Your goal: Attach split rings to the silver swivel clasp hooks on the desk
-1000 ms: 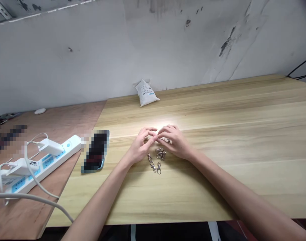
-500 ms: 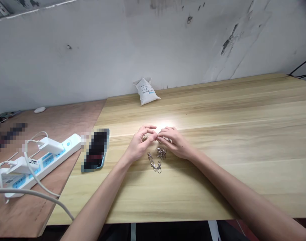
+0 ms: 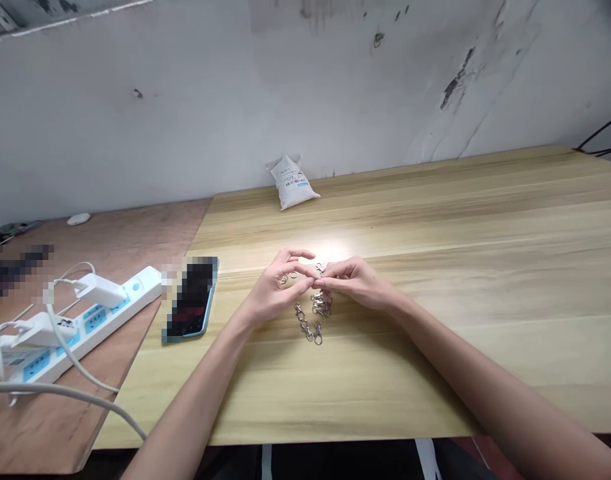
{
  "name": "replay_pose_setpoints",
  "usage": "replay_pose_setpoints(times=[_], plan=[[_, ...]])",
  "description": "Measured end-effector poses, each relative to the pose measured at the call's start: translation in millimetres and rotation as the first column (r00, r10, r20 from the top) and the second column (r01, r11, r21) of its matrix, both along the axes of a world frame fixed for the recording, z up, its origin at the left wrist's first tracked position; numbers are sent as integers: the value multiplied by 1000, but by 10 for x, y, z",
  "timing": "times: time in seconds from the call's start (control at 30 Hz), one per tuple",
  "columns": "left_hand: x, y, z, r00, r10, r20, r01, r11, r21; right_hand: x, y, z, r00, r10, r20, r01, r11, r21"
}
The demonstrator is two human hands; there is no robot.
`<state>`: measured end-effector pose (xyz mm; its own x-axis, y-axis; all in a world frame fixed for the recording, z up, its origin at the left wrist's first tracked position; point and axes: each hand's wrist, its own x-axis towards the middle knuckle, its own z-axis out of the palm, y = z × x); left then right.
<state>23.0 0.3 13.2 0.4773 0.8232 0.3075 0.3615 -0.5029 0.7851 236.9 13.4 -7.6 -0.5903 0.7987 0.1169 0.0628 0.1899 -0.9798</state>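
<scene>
Clasps lie just nearside of the hands, fingertips pinched together, anything between them indiscernible.

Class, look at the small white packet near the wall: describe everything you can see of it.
The packet is white and plump, with creased, plastic-looking sides and a thin, clearer edge at its top. Dark print, a barcode and a small blue patch mark its front. It looks closed and sits tilted at the back of the wooden table; whether it touches the wall is unclear. Neither the left hand nor the right hand touches it.
</scene>
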Motion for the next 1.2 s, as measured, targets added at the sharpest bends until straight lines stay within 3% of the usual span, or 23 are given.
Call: replay_pose_setpoints(times=[0.23, 0.53, 0.77, 1.0, 1.1, 1.2], plan=[[-30, -17, 58, 988, -154, -4, 152, 983, -105, 48, 0, 35, 989, 142, -28, -144, 984, -106], [-24, -27, 57, 980, -186, -66, 181, 980, -81, 120, 0, 69, 976, 201, 82, -197, 979, -60], [1, -30, 21, 988, -128, -87, 122, 990, -69, 114, -12, 109, 976, 178, 122, -181, 983, 18], [8, -19, 30, 992, 18, -124, -12, 999, 50, 37, -40, 113, 991, 39, 127, -57, 989, 140], [10, -9, 1, 973, 95, -212, -60, 985, 163, 14, -4, 51, 972, -136, 193, 52, 922, 384], [14, 5, -50, 942, 149, -302, -78, 969, 233, -26, 22, -22, 909, -348, 232, 105, 728, 677]])
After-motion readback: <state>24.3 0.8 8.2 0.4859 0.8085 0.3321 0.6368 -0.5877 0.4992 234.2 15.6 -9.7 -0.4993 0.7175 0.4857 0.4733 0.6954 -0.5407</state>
